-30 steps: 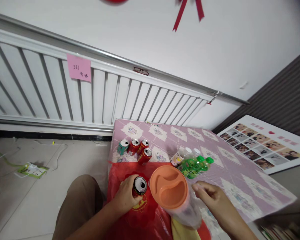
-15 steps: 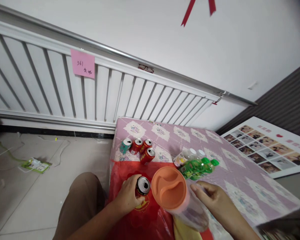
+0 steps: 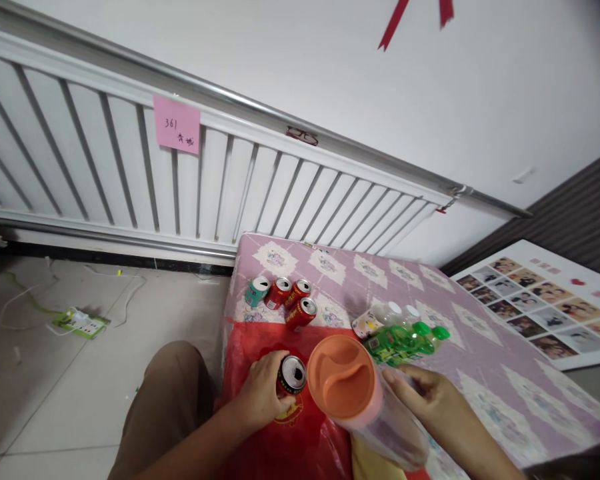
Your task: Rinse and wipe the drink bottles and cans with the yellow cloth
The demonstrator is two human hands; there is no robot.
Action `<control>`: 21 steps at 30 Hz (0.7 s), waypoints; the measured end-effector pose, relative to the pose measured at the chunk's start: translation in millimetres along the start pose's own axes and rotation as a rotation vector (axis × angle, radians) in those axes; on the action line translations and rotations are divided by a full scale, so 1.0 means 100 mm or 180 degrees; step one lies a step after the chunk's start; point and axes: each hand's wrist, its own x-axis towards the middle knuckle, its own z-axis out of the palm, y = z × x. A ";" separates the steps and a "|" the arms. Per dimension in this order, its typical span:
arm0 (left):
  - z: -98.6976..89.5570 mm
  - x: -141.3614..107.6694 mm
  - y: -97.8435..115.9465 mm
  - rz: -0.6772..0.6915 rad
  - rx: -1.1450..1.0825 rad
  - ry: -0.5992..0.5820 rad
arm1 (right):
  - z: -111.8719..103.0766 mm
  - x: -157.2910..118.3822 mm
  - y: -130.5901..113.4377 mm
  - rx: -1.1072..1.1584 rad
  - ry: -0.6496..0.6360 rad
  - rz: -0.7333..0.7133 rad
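My left hand (image 3: 265, 392) is wrapped around a dark drink can (image 3: 293, 375), its opened top facing up, over the red plastic cover. Close beside the can is the orange lid (image 3: 341, 377) of a clear plastic pitcher (image 3: 397, 437), which leans toward it. My right hand (image 3: 427, 397) grips the pitcher at its far right side; the handle is mostly hidden by the fingers. I cannot tell whether any liquid leaves the pitcher. Beneath the pitcher lies a yellow cloth (image 3: 373, 461).
Several opened cans (image 3: 281, 293), red and teal, stand in a group behind my left hand. Green-capped bottles (image 3: 405, 341) lie behind the pitcher near a patterned cup (image 3: 367, 323). A white radiator (image 3: 220, 180) borders the flowered bed surface (image 3: 375, 270). A power strip (image 3: 83, 325) is on the floor.
The view has shifted slightly, so the scene sits a little farther right. Both hands keep their hold, and the can and pitcher stay side by side.
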 end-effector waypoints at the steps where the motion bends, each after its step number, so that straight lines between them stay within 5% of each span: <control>1: 0.00 0.00 0.00 -0.0001 -0.0001 -0.0001 | 0.00 0.01 0.00 0.0011 -0.0001 -0.0024; 21: -0.03 0.02 0.00 0.0023 -0.0015 -0.0030 | 0.06 0.03 -0.09 -0.0320 0.0031 -0.0035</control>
